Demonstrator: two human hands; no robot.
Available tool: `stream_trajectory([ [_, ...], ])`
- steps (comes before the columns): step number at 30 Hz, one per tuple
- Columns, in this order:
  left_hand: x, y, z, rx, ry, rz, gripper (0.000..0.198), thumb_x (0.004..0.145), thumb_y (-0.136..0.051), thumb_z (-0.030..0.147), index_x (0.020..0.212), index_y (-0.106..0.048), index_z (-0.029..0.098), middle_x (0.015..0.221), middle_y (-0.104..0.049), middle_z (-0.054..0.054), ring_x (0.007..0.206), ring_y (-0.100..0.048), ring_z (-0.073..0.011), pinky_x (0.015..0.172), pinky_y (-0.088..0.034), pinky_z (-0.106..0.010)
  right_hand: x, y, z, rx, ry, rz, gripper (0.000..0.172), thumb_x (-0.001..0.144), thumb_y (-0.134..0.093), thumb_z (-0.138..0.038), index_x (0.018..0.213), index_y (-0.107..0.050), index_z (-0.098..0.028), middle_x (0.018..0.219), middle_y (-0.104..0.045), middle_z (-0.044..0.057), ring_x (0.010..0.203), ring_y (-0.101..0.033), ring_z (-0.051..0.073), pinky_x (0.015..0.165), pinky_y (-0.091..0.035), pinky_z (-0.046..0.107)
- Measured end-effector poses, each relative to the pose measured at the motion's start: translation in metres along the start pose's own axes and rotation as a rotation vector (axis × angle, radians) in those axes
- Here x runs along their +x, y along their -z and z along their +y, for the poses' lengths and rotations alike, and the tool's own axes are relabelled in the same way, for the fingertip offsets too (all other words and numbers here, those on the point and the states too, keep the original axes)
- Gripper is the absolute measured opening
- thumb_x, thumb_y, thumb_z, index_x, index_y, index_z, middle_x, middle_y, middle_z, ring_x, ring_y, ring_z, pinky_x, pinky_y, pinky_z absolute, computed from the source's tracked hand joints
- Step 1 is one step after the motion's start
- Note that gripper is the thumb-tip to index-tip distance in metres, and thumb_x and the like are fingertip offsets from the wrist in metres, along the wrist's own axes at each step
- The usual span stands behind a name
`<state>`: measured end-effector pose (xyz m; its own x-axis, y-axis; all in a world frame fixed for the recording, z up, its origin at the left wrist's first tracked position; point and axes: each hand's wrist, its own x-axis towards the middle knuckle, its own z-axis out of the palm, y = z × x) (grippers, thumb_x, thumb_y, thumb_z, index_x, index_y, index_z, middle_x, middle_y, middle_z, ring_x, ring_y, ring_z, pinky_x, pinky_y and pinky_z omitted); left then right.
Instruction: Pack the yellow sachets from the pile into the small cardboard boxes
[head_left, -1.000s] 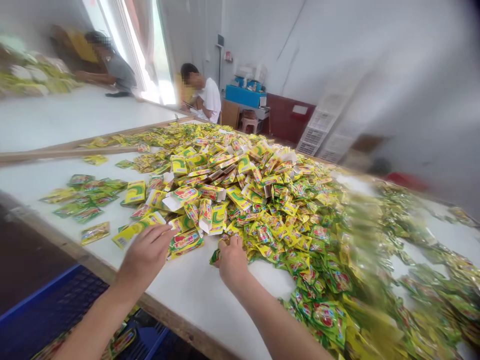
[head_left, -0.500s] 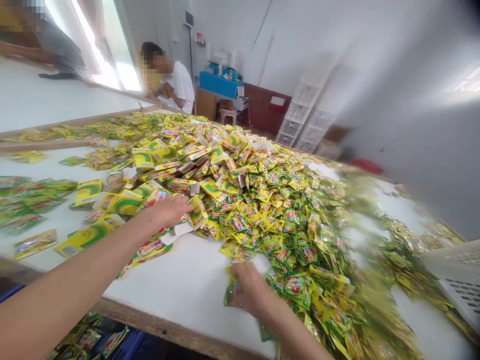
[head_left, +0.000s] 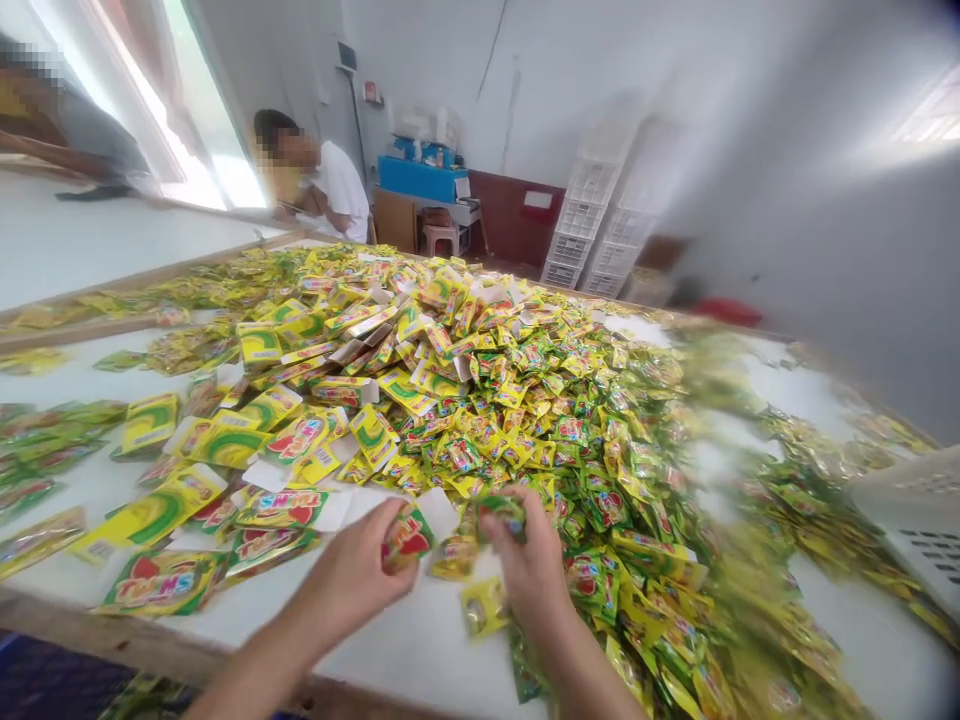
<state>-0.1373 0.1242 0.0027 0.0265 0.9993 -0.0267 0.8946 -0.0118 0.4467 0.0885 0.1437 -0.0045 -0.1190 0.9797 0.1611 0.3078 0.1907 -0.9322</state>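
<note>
My left hand (head_left: 373, 552) is closed around a small printed carton (head_left: 411, 538), its white flap standing open toward the right. Just across from it, my right hand (head_left: 534, 553) pinches green candy packets (head_left: 504, 513); how many is unclear. A yellow packet (head_left: 485, 606) lies under the right wrist, and another packet (head_left: 455, 556) is between the hands. Beyond them rises a heap of small yellow-green packets (head_left: 525, 440). Open yellow cartons (head_left: 375, 437) are strewn over the heap's left side.
Large flat packs (head_left: 161, 580) lie near the white table's front left edge. At right is a white perforated basket (head_left: 911, 520). Across the table sits a person in a white shirt (head_left: 345, 190); another person (head_left: 75, 130) leans in at far left. Stacked crates (head_left: 581, 220) stand behind.
My left hand has taken a carton from the pile and drawn it nearer. My right hand has lifted packets from the table beside the heap toward the carton. The view has shifted slightly.
</note>
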Motion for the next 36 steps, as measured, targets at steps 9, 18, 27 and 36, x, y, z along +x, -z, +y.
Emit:
stream_trajectory([
  [9,-0.015,-0.096,0.061,-0.36,0.159,0.183,0.037,0.075,-0.056,0.023,0.111,-0.05,0.024,0.102,-0.066,-0.004,0.094,-0.065,-0.0234,0.078,-0.048,-0.031,0.007,0.001,0.01,-0.213,0.059,0.025,0.016,0.085,-0.058,-0.022,0.1,-0.064,-0.021,0.091,-0.069,0.003,0.084,-0.063,0.019,0.075,-0.046,0.026],
  [18,-0.025,-0.114,0.063,-0.482,0.255,0.216,0.036,0.075,-0.06,0.031,0.109,-0.052,0.022,0.101,-0.064,-0.008,0.093,-0.064,-0.0285,0.078,-0.05,-0.038,0.013,0.01,0.0,-0.315,0.011,-0.142,0.017,0.081,-0.051,-0.011,0.085,-0.065,-0.02,0.081,-0.063,0.001,0.077,-0.057,0.016,0.07,-0.041,0.023],
  [27,-0.039,-0.103,0.053,-1.029,0.193,0.044,0.027,0.081,-0.063,0.04,0.102,-0.06,0.022,0.089,-0.07,-0.003,0.084,-0.064,-0.0249,0.072,-0.048,-0.03,0.023,0.036,-0.013,-0.368,0.109,-0.594,0.034,0.078,-0.059,-0.007,0.11,-0.059,-0.021,0.096,-0.065,0.002,0.086,-0.06,0.017,0.071,-0.042,0.023],
  [36,-0.054,-0.096,0.036,-1.215,0.143,-0.111,0.018,0.081,-0.067,0.032,0.095,-0.063,0.021,0.091,-0.068,-0.003,0.091,-0.061,-0.0236,0.078,-0.047,-0.029,0.007,0.01,0.001,-0.431,0.319,-0.583,0.008,0.081,-0.074,-0.024,0.073,-0.074,-0.022,0.098,-0.063,0.002,0.098,-0.054,0.019,0.085,-0.04,0.029],
])
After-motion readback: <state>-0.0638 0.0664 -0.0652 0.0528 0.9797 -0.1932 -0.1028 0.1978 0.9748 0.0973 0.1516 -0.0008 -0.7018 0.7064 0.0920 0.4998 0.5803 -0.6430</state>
